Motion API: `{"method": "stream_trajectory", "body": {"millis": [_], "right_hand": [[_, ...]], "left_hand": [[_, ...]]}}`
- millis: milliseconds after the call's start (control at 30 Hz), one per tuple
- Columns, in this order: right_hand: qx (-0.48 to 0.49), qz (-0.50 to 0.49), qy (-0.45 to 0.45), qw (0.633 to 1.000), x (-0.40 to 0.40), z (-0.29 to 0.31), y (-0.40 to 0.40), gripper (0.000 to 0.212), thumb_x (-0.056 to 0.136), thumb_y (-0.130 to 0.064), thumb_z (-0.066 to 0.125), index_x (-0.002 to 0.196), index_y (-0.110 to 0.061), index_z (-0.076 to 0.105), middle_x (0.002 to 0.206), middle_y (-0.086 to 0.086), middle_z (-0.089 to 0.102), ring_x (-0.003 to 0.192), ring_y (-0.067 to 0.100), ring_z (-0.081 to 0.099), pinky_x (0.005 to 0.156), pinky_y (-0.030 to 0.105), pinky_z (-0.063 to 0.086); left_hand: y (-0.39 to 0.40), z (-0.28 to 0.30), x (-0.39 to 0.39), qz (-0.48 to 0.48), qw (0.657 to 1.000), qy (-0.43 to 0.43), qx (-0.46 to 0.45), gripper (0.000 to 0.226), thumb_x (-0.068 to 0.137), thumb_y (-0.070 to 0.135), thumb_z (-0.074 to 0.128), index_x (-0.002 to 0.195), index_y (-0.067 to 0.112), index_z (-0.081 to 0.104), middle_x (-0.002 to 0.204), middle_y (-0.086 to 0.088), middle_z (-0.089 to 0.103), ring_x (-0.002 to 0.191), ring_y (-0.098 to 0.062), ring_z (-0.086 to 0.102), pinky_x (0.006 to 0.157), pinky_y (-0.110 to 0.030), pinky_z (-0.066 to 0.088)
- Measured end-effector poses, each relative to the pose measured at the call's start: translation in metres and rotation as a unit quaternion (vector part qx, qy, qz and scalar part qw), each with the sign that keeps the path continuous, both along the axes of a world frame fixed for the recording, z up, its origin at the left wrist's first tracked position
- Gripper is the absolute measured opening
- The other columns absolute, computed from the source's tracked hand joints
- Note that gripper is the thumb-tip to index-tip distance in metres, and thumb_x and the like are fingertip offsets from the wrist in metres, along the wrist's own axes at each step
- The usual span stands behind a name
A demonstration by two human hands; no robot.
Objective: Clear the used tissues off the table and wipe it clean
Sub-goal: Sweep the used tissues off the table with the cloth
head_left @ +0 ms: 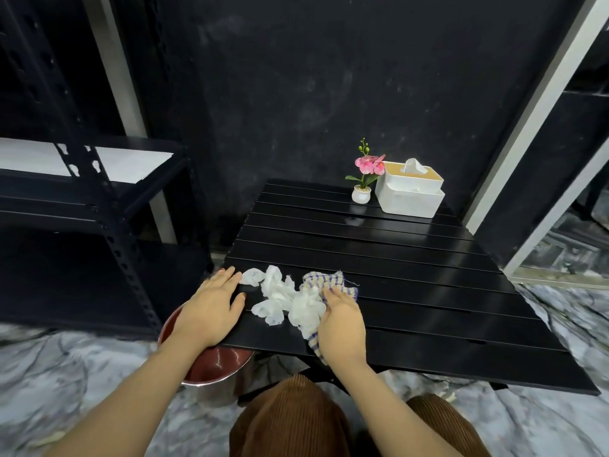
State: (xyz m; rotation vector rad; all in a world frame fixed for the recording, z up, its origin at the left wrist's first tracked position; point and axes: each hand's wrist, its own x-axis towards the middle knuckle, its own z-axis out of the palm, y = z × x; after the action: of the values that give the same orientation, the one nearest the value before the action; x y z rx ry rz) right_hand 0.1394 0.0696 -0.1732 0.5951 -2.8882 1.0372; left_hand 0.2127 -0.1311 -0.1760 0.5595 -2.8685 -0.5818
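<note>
Several crumpled white tissues (283,300) lie bunched near the front left corner of the black slatted table (412,268). My right hand (342,324) presses flat on a checked cloth (333,282), which sits against the right side of the tissue pile. My left hand (211,308) lies flat at the table's left edge, fingers spread, fingertips touching the leftmost tissue. Below that corner stands a metal bin (214,367) with a reddish inside, partly hidden by my left arm.
A white tissue box (408,192) and a small potted pink flower (362,183) stand at the far right of the table. A black metal shelf rack (99,199) stands to the left. Marble-patterned floor surrounds the table.
</note>
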Motion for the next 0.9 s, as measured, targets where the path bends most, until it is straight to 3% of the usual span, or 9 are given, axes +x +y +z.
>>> {"method": "stream_trajectory", "body": {"millis": [200, 267, 300, 400, 500, 633, 733, 833, 900], "right_hand": [[-0.089, 0.017, -0.064, 0.994, 0.001, 0.006, -0.019, 0.041, 0.089, 0.003, 0.038, 0.124, -0.011, 0.053, 0.133, 0.009, 0.054, 0.123, 0.018, 0.047, 0.105, 0.022, 0.035], [-0.136, -0.001, -0.093, 0.986, -0.003, 0.011, -0.018, 0.037, 0.091, -0.001, 0.041, 0.12, -0.017, 0.057, 0.122, 0.008, 0.062, 0.089, 0.014, 0.061, 0.083, 0.017, 0.048], [-0.164, -0.017, -0.105, 0.981, -0.006, 0.014, -0.015, 0.035, 0.091, -0.003, 0.043, 0.118, -0.02, 0.06, 0.115, 0.006, 0.065, 0.07, 0.007, 0.057, 0.067, 0.008, 0.047], [-0.239, -0.095, -0.111, 0.96, -0.019, 0.023, 0.005, 0.033, 0.089, -0.005, 0.049, 0.109, -0.024, 0.065, 0.094, 0.001, 0.066, 0.06, 0.001, 0.052, 0.048, -0.002, 0.038], [-0.278, -0.166, -0.093, 0.942, -0.033, 0.034, 0.043, 0.033, 0.087, -0.004, 0.051, 0.105, -0.026, 0.067, 0.091, 0.001, 0.068, 0.071, 0.011, 0.058, 0.055, 0.006, 0.041], [-0.235, -0.235, -0.044, 0.942, -0.045, 0.045, 0.108, 0.032, 0.089, -0.007, 0.049, 0.107, -0.027, 0.066, 0.083, 0.007, 0.065, 0.056, 0.01, 0.052, 0.044, 0.013, 0.041], [-0.181, -0.26, -0.024, 0.948, -0.047, 0.04, 0.148, 0.033, 0.09, -0.008, 0.046, 0.112, -0.026, 0.063, 0.083, 0.011, 0.062, 0.056, 0.013, 0.049, 0.047, 0.02, 0.035], [-0.099, -0.218, -0.037, 0.97, -0.043, 0.027, 0.17, 0.034, 0.088, -0.005, 0.046, 0.117, -0.017, 0.06, 0.104, 0.015, 0.066, 0.076, 0.024, 0.053, 0.061, 0.025, 0.04], [-0.029, -0.175, -0.04, 0.983, -0.041, 0.024, 0.176, 0.033, 0.087, -0.005, 0.051, 0.118, -0.011, 0.06, 0.125, 0.015, 0.059, 0.102, 0.028, 0.057, 0.086, 0.034, 0.045]], "left_hand": [[0.0, 0.0, 0.0, 0.001, 1.0, 0.01, 0.011, 0.052, 0.096, 0.031, 0.036, 0.144, 0.015, 0.024, 0.156, -0.001, 0.019, 0.145, -0.014, 0.011, 0.118, -0.029, 0.008], [0.0, 0.0, 0.0, 0.0, 1.0, 0.013, 0.013, 0.052, 0.096, 0.03, 0.037, 0.144, 0.016, 0.025, 0.156, -0.001, 0.02, 0.145, -0.014, 0.011, 0.118, -0.029, 0.008], [0.0, 0.0, 0.001, 0.0, 1.0, 0.014, 0.015, 0.052, 0.096, 0.03, 0.037, 0.144, 0.016, 0.025, 0.156, -0.002, 0.02, 0.145, -0.014, 0.011, 0.118, -0.029, 0.008], [-0.002, -0.001, 0.001, 0.0, 1.0, 0.016, 0.019, 0.052, 0.095, 0.03, 0.038, 0.144, 0.016, 0.025, 0.156, -0.002, 0.02, 0.145, -0.014, 0.011, 0.119, -0.03, 0.009], [-0.002, -0.002, 0.0, -0.003, 1.0, 0.014, 0.019, 0.052, 0.095, 0.029, 0.038, 0.144, 0.015, 0.025, 0.156, -0.002, 0.02, 0.145, -0.014, 0.011, 0.118, -0.03, 0.008], [-0.002, -0.002, 0.001, 0.001, 1.0, 0.012, 0.018, 0.052, 0.095, 0.03, 0.037, 0.144, 0.015, 0.025, 0.156, -0.002, 0.019, 0.145, -0.014, 0.011, 0.118, -0.03, 0.008], [-0.002, -0.002, 0.001, 0.003, 1.0, 0.009, 0.019, 0.053, 0.095, 0.03, 0.037, 0.144, 0.015, 0.025, 0.156, -0.002, 0.02, 0.145, -0.014, 0.011, 0.119, -0.031, 0.009], [-0.002, -0.001, 0.002, 0.001, 1.0, 0.005, 0.025, 0.053, 0.095, 0.031, 0.038, 0.144, 0.015, 0.025, 0.156, -0.002, 0.019, 0.145, -0.014, 0.011, 0.119, -0.031, 0.009], [-0.003, 0.001, 0.002, -0.002, 0.999, 0.001, 0.034, 0.053, 0.095, 0.031, 0.039, 0.144, 0.014, 0.025, 0.156, -0.002, 0.019, 0.145, -0.013, 0.011, 0.119, -0.031, 0.01]]}}
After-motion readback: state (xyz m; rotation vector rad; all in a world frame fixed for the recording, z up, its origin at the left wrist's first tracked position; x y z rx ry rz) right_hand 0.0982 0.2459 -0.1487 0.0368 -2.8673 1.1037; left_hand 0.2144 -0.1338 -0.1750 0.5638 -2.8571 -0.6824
